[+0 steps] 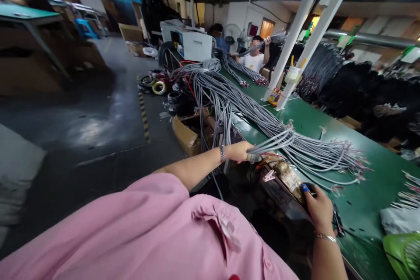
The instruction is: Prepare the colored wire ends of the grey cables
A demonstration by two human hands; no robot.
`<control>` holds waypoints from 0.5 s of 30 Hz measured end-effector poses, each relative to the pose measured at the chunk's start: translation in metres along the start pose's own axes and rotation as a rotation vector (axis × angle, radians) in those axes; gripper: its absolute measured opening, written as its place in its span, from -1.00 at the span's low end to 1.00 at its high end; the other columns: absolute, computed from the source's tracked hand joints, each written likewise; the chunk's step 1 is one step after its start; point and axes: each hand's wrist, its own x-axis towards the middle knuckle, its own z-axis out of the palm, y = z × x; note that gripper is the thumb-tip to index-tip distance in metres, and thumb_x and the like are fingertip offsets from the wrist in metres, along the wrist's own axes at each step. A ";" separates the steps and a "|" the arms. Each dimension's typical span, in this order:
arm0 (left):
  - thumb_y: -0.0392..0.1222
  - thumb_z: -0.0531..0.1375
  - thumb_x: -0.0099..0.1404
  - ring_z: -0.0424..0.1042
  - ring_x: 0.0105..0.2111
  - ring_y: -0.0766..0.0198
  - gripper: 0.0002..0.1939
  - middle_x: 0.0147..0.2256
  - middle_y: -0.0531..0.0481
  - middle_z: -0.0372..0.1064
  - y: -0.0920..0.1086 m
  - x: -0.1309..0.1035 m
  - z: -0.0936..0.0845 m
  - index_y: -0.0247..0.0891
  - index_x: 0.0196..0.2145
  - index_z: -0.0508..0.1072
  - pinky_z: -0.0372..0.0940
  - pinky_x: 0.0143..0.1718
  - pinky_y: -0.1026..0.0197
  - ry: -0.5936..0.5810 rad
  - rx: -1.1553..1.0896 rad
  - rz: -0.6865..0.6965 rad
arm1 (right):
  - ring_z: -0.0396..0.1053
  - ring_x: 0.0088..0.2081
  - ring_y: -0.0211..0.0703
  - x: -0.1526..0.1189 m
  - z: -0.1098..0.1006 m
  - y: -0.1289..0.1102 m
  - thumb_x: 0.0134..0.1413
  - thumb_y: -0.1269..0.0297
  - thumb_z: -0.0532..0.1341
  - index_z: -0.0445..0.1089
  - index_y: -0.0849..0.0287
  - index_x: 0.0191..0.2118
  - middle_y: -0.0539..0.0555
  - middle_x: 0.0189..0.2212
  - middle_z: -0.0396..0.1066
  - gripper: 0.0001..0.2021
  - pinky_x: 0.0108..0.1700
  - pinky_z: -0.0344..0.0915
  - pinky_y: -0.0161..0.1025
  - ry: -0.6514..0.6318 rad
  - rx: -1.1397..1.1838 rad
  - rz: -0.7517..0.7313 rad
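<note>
Several grey cables (274, 142) lay gripped in my left hand (240, 152), its fingers closed around them at the near edge of the green table (354, 203). They arched up to the right, over the near side of a long heap of cables (243, 98) that stretched from the far left toward the right, where thin, partly red wire ends fanned out. My right hand (317, 208) was at the table's edge, to the right of a crinkled, clear-wrapped bundle (288, 175); I cannot tell whether its fingers held anything. A pink clip (269, 176) sat between my hands, and a black tool (337, 222) lay just right of my right hand. Below the heap, at left, stood an open cardboard box (185, 135). Across the table, a co-worker (257, 59) raised a bunch of cables.
</note>
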 end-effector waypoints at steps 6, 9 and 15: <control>0.14 0.24 0.22 0.16 -0.53 0.41 -0.57 -0.53 0.11 0.26 -0.062 -0.107 0.010 -0.37 -0.38 0.47 0.11 -0.50 0.36 0.291 0.104 0.098 | 0.30 -0.41 -0.08 0.002 0.004 0.003 0.19 0.00 0.05 0.49 0.18 -0.28 0.18 -0.39 0.48 -0.61 -0.40 0.06 -0.25 0.089 -0.140 -0.077; 0.14 0.22 0.24 0.17 -0.51 0.39 -0.59 -0.53 0.12 0.24 -0.088 -0.134 0.017 -0.34 -0.36 0.48 0.11 -0.45 0.35 0.376 0.203 0.083 | 0.20 -0.43 -0.12 -0.008 0.003 -0.004 0.17 0.14 0.03 0.40 0.18 -0.42 0.15 -0.46 0.40 -0.69 -0.39 0.01 -0.23 0.203 -0.178 -0.131; 0.08 0.18 0.25 0.15 -0.52 0.35 -0.64 -0.56 0.10 0.21 -0.128 -0.153 0.035 -0.27 -0.49 0.40 0.09 -0.43 0.29 0.428 0.363 0.058 | 0.22 -0.43 -0.10 -0.106 0.041 -0.097 0.22 -0.03 0.03 0.40 0.15 -0.42 0.11 -0.51 0.34 -0.60 -0.37 0.14 -0.20 0.153 0.369 -0.147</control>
